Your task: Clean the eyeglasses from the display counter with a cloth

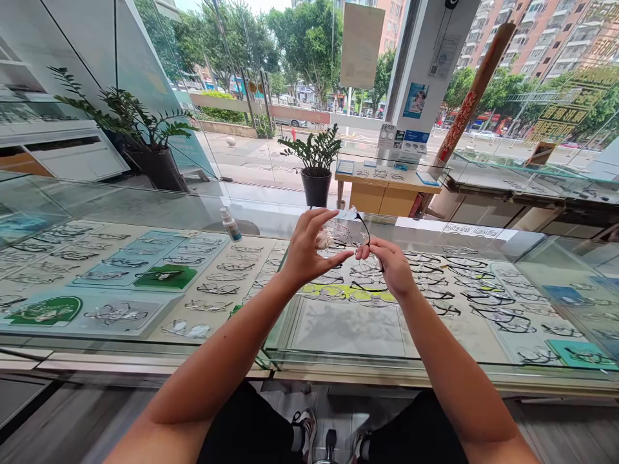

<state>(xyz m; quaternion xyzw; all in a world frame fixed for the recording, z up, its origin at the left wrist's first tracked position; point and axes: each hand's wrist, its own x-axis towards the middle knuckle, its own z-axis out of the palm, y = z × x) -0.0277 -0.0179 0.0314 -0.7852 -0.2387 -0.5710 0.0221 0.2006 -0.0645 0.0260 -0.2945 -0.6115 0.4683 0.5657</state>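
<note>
My right hand [389, 263] pinches a pair of eyeglasses [363, 225] above the glass counter; a thin dark curved arm of the glasses passes its fingertips. The lenses are hard to make out against the display behind. My left hand [309, 248] is raised just left of the glasses, thumb and forefinger spread wide in a C shape. Its thumb tip comes close to the right fingertips. Something whitish shows by its inner fingers, too blurred to name. Below both hands, rows of eyeglasses [370, 283] lie inside the glass display counter [348, 332].
A small spray bottle [231, 224] stands on the counter to the left. More frames lie on blue and green mats [164, 277]. Beyond the counter are a potted plant [316, 167], a larger plant [155, 151] and a wooden side table [387, 196] by the window.
</note>
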